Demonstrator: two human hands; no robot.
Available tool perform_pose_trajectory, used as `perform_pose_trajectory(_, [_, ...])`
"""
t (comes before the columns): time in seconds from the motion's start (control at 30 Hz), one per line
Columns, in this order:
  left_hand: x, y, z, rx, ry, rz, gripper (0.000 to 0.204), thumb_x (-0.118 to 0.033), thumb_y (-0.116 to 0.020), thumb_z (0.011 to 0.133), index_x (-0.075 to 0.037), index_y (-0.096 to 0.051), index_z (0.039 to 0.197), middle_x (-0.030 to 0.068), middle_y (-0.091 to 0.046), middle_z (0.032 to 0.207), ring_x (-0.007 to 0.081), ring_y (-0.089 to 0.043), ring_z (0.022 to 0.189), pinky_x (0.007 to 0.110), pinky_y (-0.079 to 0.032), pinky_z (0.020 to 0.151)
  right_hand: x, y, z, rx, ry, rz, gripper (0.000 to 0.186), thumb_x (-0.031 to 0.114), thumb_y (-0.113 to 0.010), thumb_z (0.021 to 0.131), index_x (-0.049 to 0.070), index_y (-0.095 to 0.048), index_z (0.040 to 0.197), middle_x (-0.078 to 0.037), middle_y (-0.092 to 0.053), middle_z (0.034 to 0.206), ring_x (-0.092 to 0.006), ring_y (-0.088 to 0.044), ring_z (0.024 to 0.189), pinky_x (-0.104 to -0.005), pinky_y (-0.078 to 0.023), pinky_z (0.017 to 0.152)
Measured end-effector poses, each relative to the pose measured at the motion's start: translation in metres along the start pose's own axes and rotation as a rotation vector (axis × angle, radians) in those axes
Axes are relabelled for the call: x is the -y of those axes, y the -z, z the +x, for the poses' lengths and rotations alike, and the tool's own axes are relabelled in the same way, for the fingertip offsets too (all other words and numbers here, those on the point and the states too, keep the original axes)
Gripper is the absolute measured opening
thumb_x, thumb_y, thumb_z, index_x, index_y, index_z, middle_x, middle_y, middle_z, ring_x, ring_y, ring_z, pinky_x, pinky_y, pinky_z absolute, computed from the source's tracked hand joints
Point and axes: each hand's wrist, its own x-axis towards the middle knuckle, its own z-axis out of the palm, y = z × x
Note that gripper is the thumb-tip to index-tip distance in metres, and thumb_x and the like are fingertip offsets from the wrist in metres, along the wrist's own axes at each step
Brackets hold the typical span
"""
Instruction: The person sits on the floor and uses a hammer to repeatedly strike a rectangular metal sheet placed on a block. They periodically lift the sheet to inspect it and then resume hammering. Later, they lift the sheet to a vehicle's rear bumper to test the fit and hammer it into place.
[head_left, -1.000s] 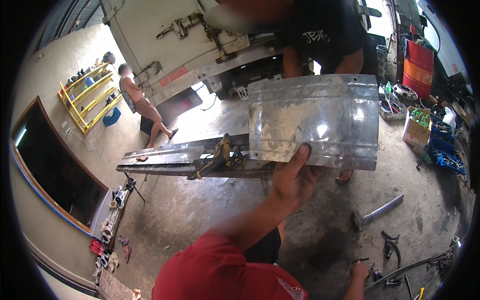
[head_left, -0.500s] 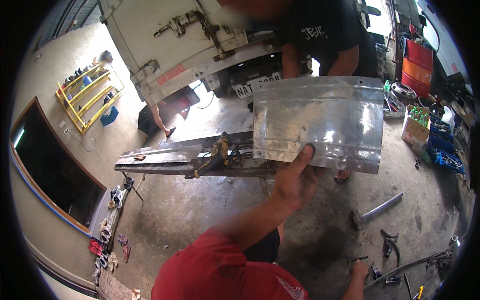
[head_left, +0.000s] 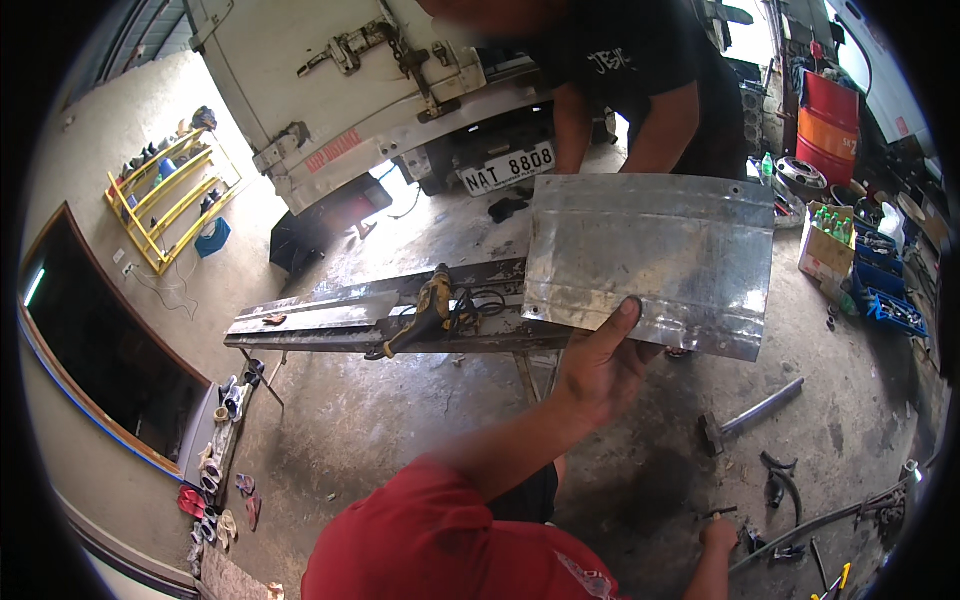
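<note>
My left hand grips a shiny, creased sheet metal panel by its near edge, thumb on top and fingers underneath. Small holes show at some of the panel's corners. Behind its far edge reach the forearms of a person in a black shirt; the panel hides their hands. Low on the right, my right hand is closed around a small, dark, thin piece that I cannot name. A yellow and black power drill with a coiled cord lies on the long metal bench, left of the panel.
A sledgehammer and a black hose lie on the concrete floor at right. Farther back are a carton of green bottles, blue trays and a red drum. A truck's rear stands beyond the bench.
The panel has shifted slightly right and nearer, with its glare reduced. My left hand moved along with it, still gripping. The person's forearms show more above the panel. My right hand stays put.
</note>
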Motion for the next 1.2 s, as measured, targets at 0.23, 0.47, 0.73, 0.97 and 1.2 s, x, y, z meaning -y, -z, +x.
perform_pose_trajectory(0.23, [0.005, -0.004, 0.001, -0.03, 0.039, 0.018, 0.042, -0.021, -0.066, 0.108, -0.008, -0.054, 0.146, 0.0087, -0.067, 0.139, 0.0237, -0.068, 0.128, 0.043, -0.061, 0.108, -0.008, -0.012, 0.008, -0.07, 0.017, -0.021, 0.025, 0.022, -0.068, 0.099, 0.005, -0.078, 0.114, -0.018, -0.078, 0.119, -0.0347, -0.076, 0.113, -0.0457, -0.061, 0.092])
perform_pose_trajectory(0.47, [0.02, -0.003, -0.006, -0.056, 0.043, 0.071, 0.047, -0.016, -0.069, 0.106, -0.008, -0.053, 0.149, 0.0097, -0.065, 0.14, 0.0272, -0.067, 0.127, 0.042, -0.057, 0.107, -0.005, -0.002, -0.006, -0.056, 0.052, -0.026, 0.025, 0.02, -0.067, 0.099, 0.005, -0.079, 0.114, -0.019, -0.078, 0.118, -0.0359, -0.076, 0.112, -0.0469, -0.061, 0.093])
perform_pose_trajectory(0.73, [0.078, 0.015, -0.014, 0.256, 0.566, 1.597, 0.055, -0.026, -0.055, 0.109, -0.002, -0.045, 0.157, 0.0271, -0.063, 0.143, 0.0445, -0.06, 0.132, 0.048, -0.047, 0.111, -0.018, 0.016, -0.018, -0.009, -0.07, 0.057, 0.029, 0.019, -0.067, 0.096, 0.005, -0.077, 0.119, -0.019, -0.076, 0.126, -0.0371, -0.073, 0.119, -0.0491, -0.06, 0.099])
perform_pose_trajectory(0.97, [0.246, 0.184, -0.09, 0.825, 0.272, 1.718, 0.069, -0.01, -0.055, 0.097, -0.004, -0.038, 0.164, 0.0258, -0.059, 0.147, 0.0455, -0.053, 0.14, 0.054, -0.047, 0.114, -0.01, 0.011, -0.033, 0.047, -0.125, 0.106, 0.028, 0.019, -0.066, 0.097, 0.005, -0.078, 0.119, -0.019, -0.077, 0.126, -0.037, -0.074, 0.117, -0.0485, -0.06, 0.097])
perform_pose_trajectory(1.2, [0.297, 0.255, -0.167, 1.171, 0.555, 2.048, 0.062, -0.016, -0.053, 0.103, -0.01, -0.041, 0.163, 0.0187, -0.05, 0.157, 0.0386, -0.045, 0.149, 0.074, -0.043, 0.108, -0.019, 0.004, -0.039, 0.059, -0.13, 0.153, 0.031, 0.019, -0.066, 0.096, 0.005, -0.077, 0.121, -0.02, -0.076, 0.125, -0.0388, -0.074, 0.117, -0.0505, -0.06, 0.097])
